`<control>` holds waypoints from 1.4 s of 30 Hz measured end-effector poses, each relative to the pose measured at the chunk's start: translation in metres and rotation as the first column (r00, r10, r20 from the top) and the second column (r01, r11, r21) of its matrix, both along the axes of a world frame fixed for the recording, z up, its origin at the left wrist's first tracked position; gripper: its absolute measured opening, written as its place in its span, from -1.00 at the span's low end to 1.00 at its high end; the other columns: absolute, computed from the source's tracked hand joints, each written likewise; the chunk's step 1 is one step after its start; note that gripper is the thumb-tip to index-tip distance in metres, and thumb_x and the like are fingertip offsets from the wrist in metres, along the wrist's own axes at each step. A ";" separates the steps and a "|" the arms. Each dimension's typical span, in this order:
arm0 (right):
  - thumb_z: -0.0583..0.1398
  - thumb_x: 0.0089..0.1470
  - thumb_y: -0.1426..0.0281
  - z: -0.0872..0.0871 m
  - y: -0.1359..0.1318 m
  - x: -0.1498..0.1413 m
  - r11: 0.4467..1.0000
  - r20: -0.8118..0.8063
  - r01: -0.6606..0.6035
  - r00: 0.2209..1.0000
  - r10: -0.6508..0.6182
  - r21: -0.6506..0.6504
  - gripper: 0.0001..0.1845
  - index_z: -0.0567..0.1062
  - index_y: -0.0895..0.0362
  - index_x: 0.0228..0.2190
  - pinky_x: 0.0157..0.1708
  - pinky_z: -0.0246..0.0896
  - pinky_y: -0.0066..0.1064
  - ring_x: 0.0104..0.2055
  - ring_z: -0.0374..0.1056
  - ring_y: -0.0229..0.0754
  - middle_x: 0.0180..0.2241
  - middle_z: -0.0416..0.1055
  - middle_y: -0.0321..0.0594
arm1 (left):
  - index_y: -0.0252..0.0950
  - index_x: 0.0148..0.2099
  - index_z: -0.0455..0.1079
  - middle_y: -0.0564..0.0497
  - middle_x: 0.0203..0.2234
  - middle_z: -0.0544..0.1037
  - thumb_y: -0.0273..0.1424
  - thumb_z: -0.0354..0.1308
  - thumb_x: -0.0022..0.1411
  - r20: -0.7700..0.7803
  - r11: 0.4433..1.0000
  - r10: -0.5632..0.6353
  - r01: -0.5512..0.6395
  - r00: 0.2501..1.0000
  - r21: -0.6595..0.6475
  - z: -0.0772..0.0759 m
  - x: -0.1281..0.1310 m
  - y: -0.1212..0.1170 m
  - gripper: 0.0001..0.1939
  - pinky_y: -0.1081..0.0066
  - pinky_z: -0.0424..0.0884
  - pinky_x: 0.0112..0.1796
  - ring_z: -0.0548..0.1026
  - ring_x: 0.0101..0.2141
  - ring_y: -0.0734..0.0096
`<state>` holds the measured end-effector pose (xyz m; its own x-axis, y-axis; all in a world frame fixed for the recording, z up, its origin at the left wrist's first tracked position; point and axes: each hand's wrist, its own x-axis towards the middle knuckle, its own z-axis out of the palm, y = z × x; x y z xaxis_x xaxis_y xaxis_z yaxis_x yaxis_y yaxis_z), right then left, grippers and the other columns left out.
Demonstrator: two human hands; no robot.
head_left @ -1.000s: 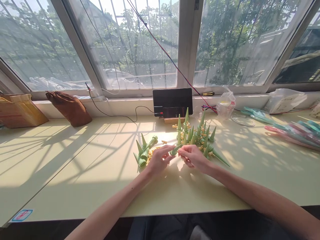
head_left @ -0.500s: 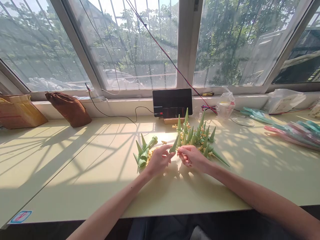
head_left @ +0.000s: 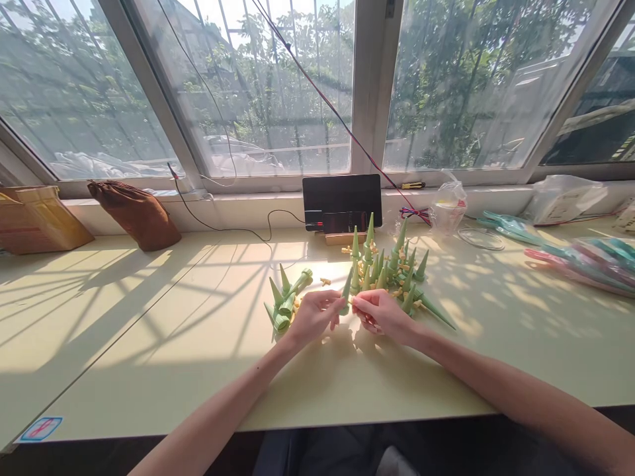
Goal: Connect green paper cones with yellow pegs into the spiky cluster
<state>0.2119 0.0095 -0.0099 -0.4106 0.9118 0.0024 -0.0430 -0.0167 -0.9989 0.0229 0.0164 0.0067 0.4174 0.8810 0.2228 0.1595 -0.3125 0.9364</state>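
Note:
My left hand (head_left: 312, 317) pinches the base of a green plastic cone spike (head_left: 346, 289), which points up and away from me. My right hand (head_left: 381, 314) is closed beside it, fingertips pinched on a small yellow piece (head_left: 353, 303) right at the spike's base. Behind my right hand stands a cluster of green spikes (head_left: 391, 264) mixed with small yellow parts. Left of my left hand lies a smaller pile of green spikes with yellow parts (head_left: 285, 301). A lone yellow part (head_left: 325, 281) lies between the piles.
A black screen on a wooden stand (head_left: 342, 201) stands at the back with a cable. A brown pouch (head_left: 133, 215) and cardboard box (head_left: 40, 218) are far left. Plastic bags (head_left: 449, 205) and coloured packets (head_left: 585, 261) lie at the right. The table's front edge (head_left: 278, 423) is near me.
The spike in my left hand has tipped from lying nearly flat to pointing upward. Both hands have drawn slightly closer together around its base.

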 end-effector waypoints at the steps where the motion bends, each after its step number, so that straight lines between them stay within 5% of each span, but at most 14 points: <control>1: 0.18 0.12 0.07 0.000 -0.001 0.000 1.000 0.018 0.004 1.000 -0.004 0.023 -0.59 0.38 0.13 -0.55 -0.74 -0.20 -0.51 -0.73 -0.01 -0.39 -0.70 0.11 -0.45 | -0.37 -0.34 0.51 0.06 -0.67 0.41 -0.13 0.20 0.22 0.002 1.000 -0.003 0.003 1.000 -0.012 0.000 0.000 0.000 -0.64 0.49 0.33 -0.56 0.35 -0.68 0.54; 7: 0.09 0.23 0.16 0.000 -0.006 0.000 0.951 0.200 0.038 0.974 -0.103 0.306 -0.57 0.29 0.11 -0.59 -0.66 -0.09 -0.47 -0.69 0.03 -0.35 -0.73 0.14 -0.42 | -0.34 -0.36 0.47 0.12 -0.72 0.34 -0.08 0.21 0.19 0.020 0.991 -0.013 0.016 1.000 -0.133 0.002 -0.002 -0.004 -0.63 0.50 0.28 -0.60 0.32 -0.69 0.53; 14: 0.03 0.28 0.26 -0.005 -0.004 0.004 0.737 0.353 -0.001 0.878 -0.323 0.676 -0.57 0.21 0.11 -0.61 -0.51 -0.05 -0.43 -0.55 0.09 -0.30 -0.61 0.22 -0.33 | -0.35 -0.35 0.44 0.12 -0.63 0.27 -0.04 0.22 0.17 0.084 0.945 -0.060 0.083 0.995 -0.317 0.000 -0.004 -0.004 -0.58 0.53 0.19 -0.66 0.28 -0.67 0.59; 18: -0.02 0.32 0.31 -0.005 -0.002 0.007 0.613 0.364 -0.070 0.855 -0.370 0.787 -0.60 0.23 0.11 -0.57 -0.48 -0.06 -0.41 -0.53 0.06 -0.28 -0.58 0.17 -0.32 | -0.36 -0.39 0.42 0.13 -0.58 0.23 -0.05 0.25 0.14 0.151 0.911 -0.090 0.142 0.985 -0.387 0.004 -0.003 -0.004 -0.59 0.54 0.13 -0.68 0.24 -0.66 0.64; 22: -0.04 0.34 0.33 -0.006 -0.002 0.007 0.563 0.366 -0.105 0.852 -0.374 0.820 -0.61 0.25 0.11 -0.54 -0.49 -0.10 -0.41 -0.53 0.03 -0.27 -0.57 0.14 -0.32 | -0.36 -0.42 0.38 0.16 -0.59 0.18 -0.08 0.25 0.15 0.188 0.903 -0.109 0.176 0.976 -0.392 0.004 -0.003 -0.003 -0.59 0.55 0.10 -0.68 0.22 -0.68 0.66; 34: 0.02 0.28 0.34 -0.006 -0.003 0.004 0.653 0.328 -0.013 0.872 -0.364 0.757 -0.60 0.18 0.12 -0.60 -0.50 -0.13 -0.42 -0.55 -0.01 -0.30 -0.61 0.07 -0.37 | -0.33 -0.41 0.37 0.15 -0.75 0.29 -0.11 0.11 0.30 -0.054 0.985 -0.094 0.085 0.994 -0.147 0.005 -0.003 -0.007 -0.60 0.52 0.20 -0.58 0.23 -0.70 0.60; 42: 0.05 0.26 0.27 -0.002 -0.006 0.002 0.862 0.317 0.070 0.913 -0.258 0.502 -0.60 0.26 0.13 -0.60 -0.59 -0.18 -0.45 -0.63 -0.02 -0.35 -0.71 0.04 -0.42 | -0.37 -0.38 0.42 0.08 -0.56 0.34 -0.16 0.15 0.27 -0.049 1.000 0.002 -0.001 0.999 0.019 -0.007 -0.001 -0.004 -0.65 0.57 0.25 -0.65 0.29 -0.66 0.63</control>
<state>0.2137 0.0035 -0.0119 -0.3123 0.8908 0.3299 0.3617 0.4327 -0.8258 0.0222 0.0129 -0.0001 0.4269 0.8773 0.2192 0.2054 -0.3301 0.9213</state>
